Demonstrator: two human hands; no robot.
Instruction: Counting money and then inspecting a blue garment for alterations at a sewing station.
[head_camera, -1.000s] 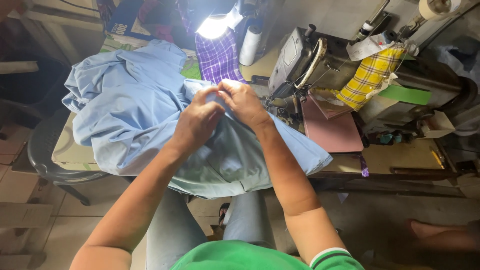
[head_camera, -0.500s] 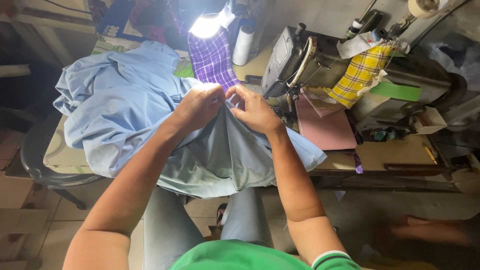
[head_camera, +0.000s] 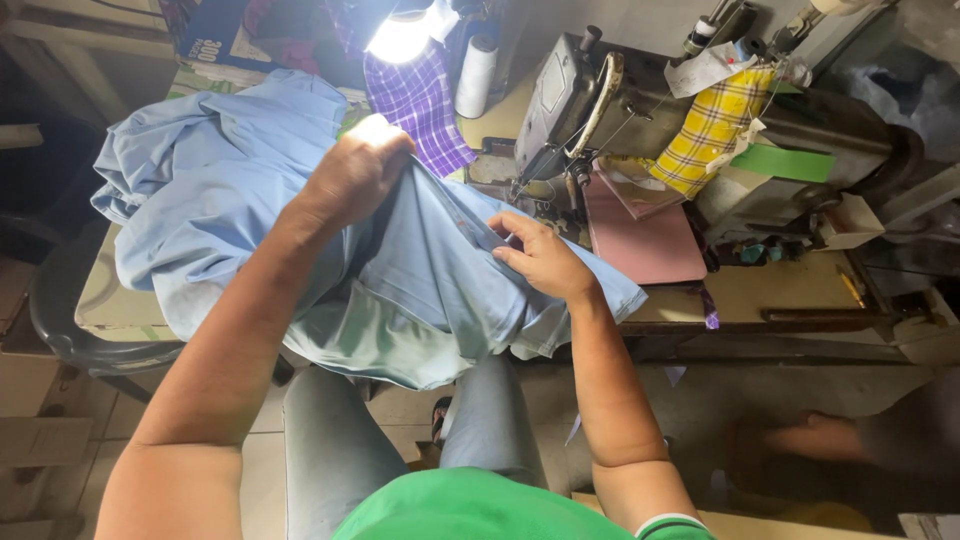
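At frame centre, the left hand (head_camera: 355, 175) has risen, fist bunching the light blue garment (head_camera: 420, 290); the right hand (head_camera: 540, 258) has parted, pinching its seam, stretching cloth for inspection.

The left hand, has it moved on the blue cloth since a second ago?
Yes. The left hand has drawn apart from the right hand, lifting the blue cloth up and away from the sewing machine, toward the lamp.

One head-worn view looks steeply down, close over the tabletop (head_camera: 740, 290) (sewing machine (head_camera: 600, 110) at the far edge).
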